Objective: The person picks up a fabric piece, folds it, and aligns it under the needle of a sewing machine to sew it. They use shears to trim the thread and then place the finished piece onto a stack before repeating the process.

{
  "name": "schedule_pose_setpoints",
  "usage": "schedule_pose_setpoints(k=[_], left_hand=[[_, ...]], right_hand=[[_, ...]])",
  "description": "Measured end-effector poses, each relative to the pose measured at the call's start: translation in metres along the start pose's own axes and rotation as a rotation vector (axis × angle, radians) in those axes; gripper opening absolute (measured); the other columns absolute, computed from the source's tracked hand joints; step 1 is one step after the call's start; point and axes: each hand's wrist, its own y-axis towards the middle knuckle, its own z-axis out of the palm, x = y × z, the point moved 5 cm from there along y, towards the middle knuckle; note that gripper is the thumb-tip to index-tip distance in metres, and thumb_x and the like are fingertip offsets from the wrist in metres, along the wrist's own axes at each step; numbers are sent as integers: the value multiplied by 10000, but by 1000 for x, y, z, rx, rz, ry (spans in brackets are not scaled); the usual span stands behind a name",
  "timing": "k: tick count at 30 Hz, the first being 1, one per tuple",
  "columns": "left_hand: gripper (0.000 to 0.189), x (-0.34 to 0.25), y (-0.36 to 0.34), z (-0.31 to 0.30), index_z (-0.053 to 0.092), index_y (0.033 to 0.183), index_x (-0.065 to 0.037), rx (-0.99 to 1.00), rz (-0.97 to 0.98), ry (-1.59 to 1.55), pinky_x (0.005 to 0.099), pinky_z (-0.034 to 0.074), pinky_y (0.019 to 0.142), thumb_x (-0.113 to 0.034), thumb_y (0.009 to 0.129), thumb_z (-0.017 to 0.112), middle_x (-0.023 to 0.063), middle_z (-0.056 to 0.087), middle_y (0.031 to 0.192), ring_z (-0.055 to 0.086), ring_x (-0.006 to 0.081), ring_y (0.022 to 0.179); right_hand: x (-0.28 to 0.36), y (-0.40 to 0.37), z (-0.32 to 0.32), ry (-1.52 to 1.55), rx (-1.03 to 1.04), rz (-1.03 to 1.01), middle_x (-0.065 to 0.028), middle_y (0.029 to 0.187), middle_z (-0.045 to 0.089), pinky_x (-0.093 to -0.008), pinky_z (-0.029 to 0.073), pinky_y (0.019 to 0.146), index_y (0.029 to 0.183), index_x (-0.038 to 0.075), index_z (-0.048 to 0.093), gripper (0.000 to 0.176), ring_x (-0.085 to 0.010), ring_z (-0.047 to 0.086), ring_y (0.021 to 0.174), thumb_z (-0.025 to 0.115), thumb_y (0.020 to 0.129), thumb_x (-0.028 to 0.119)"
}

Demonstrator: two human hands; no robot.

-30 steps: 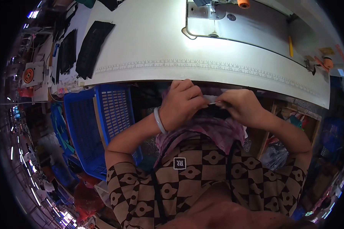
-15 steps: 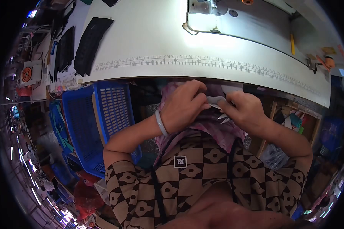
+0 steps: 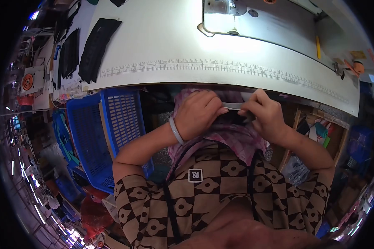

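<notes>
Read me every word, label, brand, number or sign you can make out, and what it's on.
"10": on the ruler scale along the white table, near edge; most other numbers are too small.
"RL", or similar: on the patch of the brown checked garment.
Unreadable: the red lettering and yellowish label at far right, blurred.

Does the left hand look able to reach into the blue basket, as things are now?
Probably yes: the blue basket is close on that side and nothing visible seems to block the way, though the left hand is busy pinching the pale strip.
</notes>
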Motion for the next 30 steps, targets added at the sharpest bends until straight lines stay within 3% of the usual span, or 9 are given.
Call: schedule_pose_setpoints(k=[4, 8, 13, 17, 20, 21, 25, 28, 30], left_hand=[[230, 0, 1, 2, 554, 860, -34, 12, -45, -112, 436, 483, 663, -153, 890, 747, 127, 558, 813, 582, 344, 734], [186, 4, 4, -3, 620, 925, -30, -5, -50, -271, 433, 476, 645, -138, 880, 764, 126, 535, 777, 567, 338, 696], [190, 0, 31, -44, 685, 989, -35, -19, -73, -204, 423, 477, 633, -150, 873, 782, 139, 594, 818, 583, 338, 691], [230, 17, 66, -65, 716, 955, -12, -57, -215, -271, 338, 468, 595, -163, 828, 835, 126, 621, 771, 570, 209, 617], [297, 54, 96, -61, 709, 942, -12, 230, -232, -173, 404, 498, 644, -256, 822, 830, 190, 695, 912, 651, 352, 779], [297, 65, 110, -63, 709, 942, -12, 225, -215, -165, 404, 498, 644, -256, 822, 830, 190, 695, 912, 651, 352, 779], [337, 102, 155, -72, 700, 911, 6, 145, -143, -50, 422, 505, 683, -284, 804, 835, 200, 676, 838, 647, 364, 768], [286, 124, 172, -70, 700, 924, 6, 166, -142, 141, 387, 501, 726, -207, 805, 849, 143, 682, 904, 654, 290, 818], [297, 116, 173, -75, 700, 950, -8, 100, -88, 229, 404, 498, 773, -228, 808, 840, 141, 680, 980, 648, 307, 897]], right_hand=[[6, 0, -3, 166, 34, 107, -90, 853, 593, -334, 513, 624, 951, 27, 677, 205, -260, 621, 681, 747, 783, -67], [0, 4, -7, 110, 106, 71, -80, 835, 629, -303, 500, 643, 946, 20, 669, 162, -200, 614, 681, 744, 829, -64], [3, 41, -32, 380, -42, 47, -86, 863, 677, -280, 493, 650, 1010, 19, 651, 173, -145, 620, 698, 761, 880, -10], [-13, 71, -45, 378, -86, 84, -78, 880, 690, -270, 498, 651, 1085, 21, 626, 247, -105, 613, 706, 784, 899, 55], [-26, 97, -47, 321, -66, 90, -91, 873, 687, -285, 512, 646, 1141, 38, 601, 347, -114, 624, 712, 818, 877, 100], [-37, 109, -48, 310, -80, 82, -91, 873, 687, -285, 512, 646, 1141, 38, 601, 347, -114, 624, 712, 818, 877, 100], [-65, 148, -60, 86, -241, -147, -70, 860, 649, -313, 525, 627, 1111, 52, 652, 382, -145, 627, 701, 867, 823, 182], [-46, 143, -64, -242, -101, -444, -54, 862, 617, -351, 540, 635, 1102, 59, 706, 438, -205, 635, 700, 891, 763, 265], [-49, 142, -61, -266, -93, -440, -49, 861, 606, -354, 541, 634, 1099, 61, 719, 438, -214, 636, 700, 889, 756, 274]])
